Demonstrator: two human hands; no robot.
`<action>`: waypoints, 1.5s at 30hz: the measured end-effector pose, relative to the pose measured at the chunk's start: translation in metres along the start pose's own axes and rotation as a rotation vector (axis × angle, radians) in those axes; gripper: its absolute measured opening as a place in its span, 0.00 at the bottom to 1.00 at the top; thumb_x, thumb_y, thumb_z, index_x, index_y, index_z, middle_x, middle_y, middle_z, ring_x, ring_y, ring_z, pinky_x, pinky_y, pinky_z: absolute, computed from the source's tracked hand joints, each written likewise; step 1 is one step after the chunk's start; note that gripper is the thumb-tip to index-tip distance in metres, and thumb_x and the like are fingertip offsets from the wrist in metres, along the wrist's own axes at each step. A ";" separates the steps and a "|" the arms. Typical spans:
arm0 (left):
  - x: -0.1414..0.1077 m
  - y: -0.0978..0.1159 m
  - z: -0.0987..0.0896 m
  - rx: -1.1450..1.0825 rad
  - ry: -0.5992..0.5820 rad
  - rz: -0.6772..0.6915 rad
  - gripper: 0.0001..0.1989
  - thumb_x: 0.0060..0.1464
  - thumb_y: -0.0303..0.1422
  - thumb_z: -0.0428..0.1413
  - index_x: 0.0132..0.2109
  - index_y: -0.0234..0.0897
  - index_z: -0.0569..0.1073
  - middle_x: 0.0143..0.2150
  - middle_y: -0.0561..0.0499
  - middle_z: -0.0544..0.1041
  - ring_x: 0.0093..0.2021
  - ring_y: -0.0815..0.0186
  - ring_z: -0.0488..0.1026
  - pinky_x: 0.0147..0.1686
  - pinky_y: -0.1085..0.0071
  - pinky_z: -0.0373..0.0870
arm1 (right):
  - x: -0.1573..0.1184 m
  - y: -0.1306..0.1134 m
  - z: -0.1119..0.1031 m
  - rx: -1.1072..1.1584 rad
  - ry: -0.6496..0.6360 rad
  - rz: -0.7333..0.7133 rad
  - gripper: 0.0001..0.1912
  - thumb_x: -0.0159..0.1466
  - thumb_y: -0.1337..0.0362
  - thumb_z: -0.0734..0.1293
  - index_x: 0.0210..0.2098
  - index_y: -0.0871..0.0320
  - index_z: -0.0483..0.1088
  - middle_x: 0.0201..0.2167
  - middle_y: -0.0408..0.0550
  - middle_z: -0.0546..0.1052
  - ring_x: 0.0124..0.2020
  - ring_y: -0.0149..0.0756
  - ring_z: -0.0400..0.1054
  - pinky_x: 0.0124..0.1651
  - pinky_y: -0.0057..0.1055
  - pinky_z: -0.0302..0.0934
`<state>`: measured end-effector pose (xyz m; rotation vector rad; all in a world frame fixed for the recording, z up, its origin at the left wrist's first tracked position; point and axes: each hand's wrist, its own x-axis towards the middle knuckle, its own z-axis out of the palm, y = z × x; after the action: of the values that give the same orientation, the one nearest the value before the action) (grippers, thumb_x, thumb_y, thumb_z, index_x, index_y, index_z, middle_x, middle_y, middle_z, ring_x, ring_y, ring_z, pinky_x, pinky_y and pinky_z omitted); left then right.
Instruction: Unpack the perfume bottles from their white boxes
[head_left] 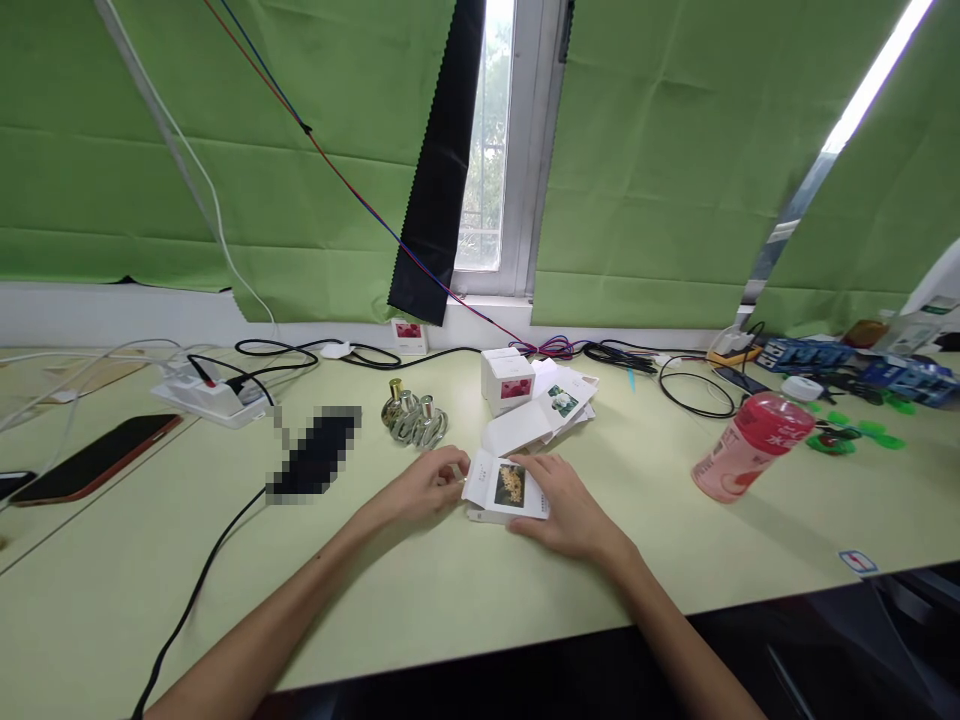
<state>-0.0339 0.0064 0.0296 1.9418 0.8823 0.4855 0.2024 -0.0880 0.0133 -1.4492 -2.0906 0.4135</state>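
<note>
A small white cardboard box [534,497] with a yellow flower picture lies on the table in front of me, its end flap raised on the left. My right hand [568,508] grips this box from the right, thumb along the near edge and fingers over the far side. At the box's left end, my left hand [429,488] has its fingers curled together beside the flap; what they hold, if anything, is hard to see. Several small glass bottles with metallic caps [415,420] stand beyond my left hand. Flattened white cartons [517,432] lie behind the box.
White boxes with a pink picture [508,380] stand behind the cartons. A pink drink bottle [756,443] is on the right. Leftward are a phone [101,455], a power strip [214,393] and a blurred dark object [319,450]. Cables [345,352] run along the back.
</note>
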 end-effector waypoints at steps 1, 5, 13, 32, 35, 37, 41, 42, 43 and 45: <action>-0.002 0.000 -0.007 0.010 -0.013 -0.049 0.11 0.52 0.37 0.58 0.39 0.35 0.74 0.27 0.52 0.73 0.24 0.69 0.67 0.23 0.75 0.63 | -0.001 0.002 -0.003 -0.005 -0.006 0.012 0.39 0.56 0.59 0.74 0.64 0.53 0.59 0.54 0.54 0.69 0.56 0.50 0.60 0.59 0.47 0.56; -0.010 -0.002 -0.036 -0.040 -0.021 -0.082 0.17 0.54 0.46 0.58 0.41 0.36 0.71 0.29 0.49 0.75 0.26 0.65 0.71 0.22 0.73 0.68 | -0.003 0.011 -0.011 -0.024 -0.043 0.057 0.39 0.56 0.57 0.74 0.64 0.56 0.60 0.54 0.55 0.68 0.56 0.51 0.60 0.60 0.49 0.56; 0.003 0.031 -0.059 0.268 0.194 -0.023 0.12 0.53 0.42 0.58 0.37 0.38 0.75 0.26 0.51 0.75 0.22 0.66 0.70 0.21 0.73 0.65 | 0.000 0.011 -0.017 -0.106 -0.112 0.170 0.44 0.52 0.56 0.75 0.65 0.60 0.59 0.51 0.58 0.68 0.54 0.54 0.62 0.58 0.50 0.58; 0.001 0.071 0.012 -0.126 -0.113 -0.071 0.09 0.51 0.37 0.56 0.34 0.35 0.73 0.25 0.52 0.72 0.23 0.69 0.67 0.17 0.77 0.62 | -0.004 -0.015 -0.022 0.061 0.187 0.073 0.50 0.45 0.55 0.80 0.61 0.52 0.56 0.56 0.54 0.68 0.56 0.51 0.66 0.55 0.44 0.63; 0.002 0.069 0.013 -0.179 -0.102 -0.035 0.10 0.52 0.38 0.57 0.33 0.35 0.73 0.24 0.53 0.70 0.21 0.71 0.65 0.17 0.76 0.62 | -0.005 -0.015 -0.025 0.083 0.168 0.086 0.54 0.42 0.49 0.81 0.62 0.51 0.55 0.56 0.54 0.68 0.54 0.52 0.68 0.52 0.44 0.65; 0.003 0.065 0.014 -0.237 -0.106 -0.014 0.12 0.53 0.41 0.57 0.31 0.35 0.72 0.24 0.54 0.69 0.21 0.71 0.65 0.18 0.75 0.62 | -0.005 -0.015 -0.026 0.113 0.162 0.088 0.57 0.40 0.48 0.81 0.63 0.51 0.54 0.58 0.54 0.68 0.55 0.52 0.67 0.52 0.43 0.66; 0.003 0.065 0.005 -0.161 0.029 0.036 0.19 0.55 0.46 0.57 0.26 0.35 0.69 0.21 0.54 0.67 0.20 0.72 0.64 0.18 0.76 0.60 | -0.005 -0.015 -0.030 0.171 0.148 0.118 0.54 0.43 0.50 0.81 0.63 0.50 0.55 0.52 0.50 0.74 0.51 0.49 0.71 0.50 0.41 0.66; 0.002 0.070 -0.002 -0.091 0.137 0.064 0.20 0.56 0.46 0.56 0.25 0.35 0.68 0.20 0.55 0.65 0.20 0.72 0.63 0.17 0.77 0.58 | -0.005 -0.014 -0.032 0.191 0.148 0.132 0.49 0.46 0.52 0.80 0.62 0.50 0.57 0.49 0.48 0.76 0.48 0.47 0.72 0.48 0.39 0.66; 0.000 0.075 -0.009 -0.024 0.259 0.098 0.20 0.56 0.46 0.56 0.24 0.35 0.68 0.21 0.55 0.66 0.20 0.73 0.63 0.17 0.78 0.56 | -0.005 -0.012 -0.034 0.215 0.152 0.143 0.43 0.50 0.55 0.79 0.60 0.50 0.60 0.46 0.47 0.77 0.46 0.45 0.73 0.47 0.38 0.66; -0.006 0.088 -0.027 0.006 0.523 0.173 0.18 0.56 0.43 0.58 0.25 0.35 0.68 0.20 0.56 0.64 0.18 0.75 0.59 0.15 0.79 0.51 | -0.005 -0.007 -0.039 0.258 0.182 0.167 0.32 0.53 0.58 0.76 0.55 0.51 0.66 0.43 0.45 0.79 0.43 0.43 0.73 0.46 0.36 0.66</action>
<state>-0.0217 -0.0108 0.1194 1.9347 1.0372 1.1279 0.2221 -0.0976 0.0471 -1.4523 -1.7111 0.5708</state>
